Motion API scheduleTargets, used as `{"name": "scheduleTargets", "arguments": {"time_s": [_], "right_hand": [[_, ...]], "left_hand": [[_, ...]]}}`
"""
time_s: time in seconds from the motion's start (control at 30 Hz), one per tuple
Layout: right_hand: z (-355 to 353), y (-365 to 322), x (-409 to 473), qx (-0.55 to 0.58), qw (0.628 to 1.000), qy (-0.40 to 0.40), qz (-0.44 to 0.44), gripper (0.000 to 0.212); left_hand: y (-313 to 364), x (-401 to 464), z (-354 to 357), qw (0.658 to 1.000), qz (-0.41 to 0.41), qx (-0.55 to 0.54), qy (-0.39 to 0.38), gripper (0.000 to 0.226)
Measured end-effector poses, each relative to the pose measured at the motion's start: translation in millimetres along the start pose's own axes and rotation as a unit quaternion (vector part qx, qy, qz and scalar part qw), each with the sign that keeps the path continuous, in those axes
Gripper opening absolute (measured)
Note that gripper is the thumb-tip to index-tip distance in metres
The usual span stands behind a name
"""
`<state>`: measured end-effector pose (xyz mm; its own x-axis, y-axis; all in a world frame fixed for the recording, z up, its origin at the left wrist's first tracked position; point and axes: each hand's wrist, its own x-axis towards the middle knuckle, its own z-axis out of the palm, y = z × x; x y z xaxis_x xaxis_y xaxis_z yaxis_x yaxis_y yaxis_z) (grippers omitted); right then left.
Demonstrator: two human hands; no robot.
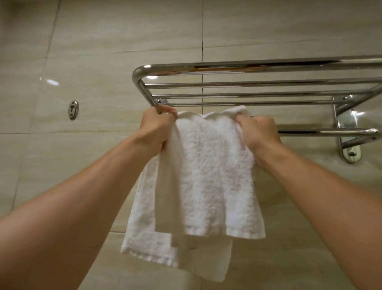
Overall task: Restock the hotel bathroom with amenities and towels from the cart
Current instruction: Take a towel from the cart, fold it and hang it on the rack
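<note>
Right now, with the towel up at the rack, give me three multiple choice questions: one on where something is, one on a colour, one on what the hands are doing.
1. Where does the towel hang?
A. on the top shelf
B. at the lower bar of the rack
C. on the wall hook

2. What colour is the towel?
A. white
B. blue
C. grey

3. What are the hands doing?
A. both hang open
B. only the left hand holds it
C. the left hand and the right hand each grip its top edge

Key: 1 B, its top edge sits at the lower bar; 2 A, the cloth is plain white; 3 C, fingers curl round the cloth at both upper corners.
</note>
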<state>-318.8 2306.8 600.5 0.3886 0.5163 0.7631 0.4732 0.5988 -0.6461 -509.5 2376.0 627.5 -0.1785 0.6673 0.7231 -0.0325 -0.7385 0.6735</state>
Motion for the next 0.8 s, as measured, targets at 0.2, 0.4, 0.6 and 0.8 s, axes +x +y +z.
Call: {"name": "scheduleTargets", "arguments": {"time_s": [0.2,0.4,0.6,0.8], "right_hand": [[-1,-23,13,0.174,0.972,-0.131,0.09,0.016],[11,-38,30,0.208,0.964,-0.142,0.084,0.017],[6,-30,34,0.142,0.963,-0.218,0.078,0.052],[-3,-21,25,0.087,0.968,-0.225,0.074,0.066]], "left_hand": [[12,6,-2,0.999,-0.017,0.0,-0.046,0.041],[23,31,0,0.999,-0.012,0.016,0.026,0.047],[12,37,-11,0.998,0.019,0.045,0.029,0.043],[-7,24,-7,0.997,0.044,0.065,0.002,0.031]]}}
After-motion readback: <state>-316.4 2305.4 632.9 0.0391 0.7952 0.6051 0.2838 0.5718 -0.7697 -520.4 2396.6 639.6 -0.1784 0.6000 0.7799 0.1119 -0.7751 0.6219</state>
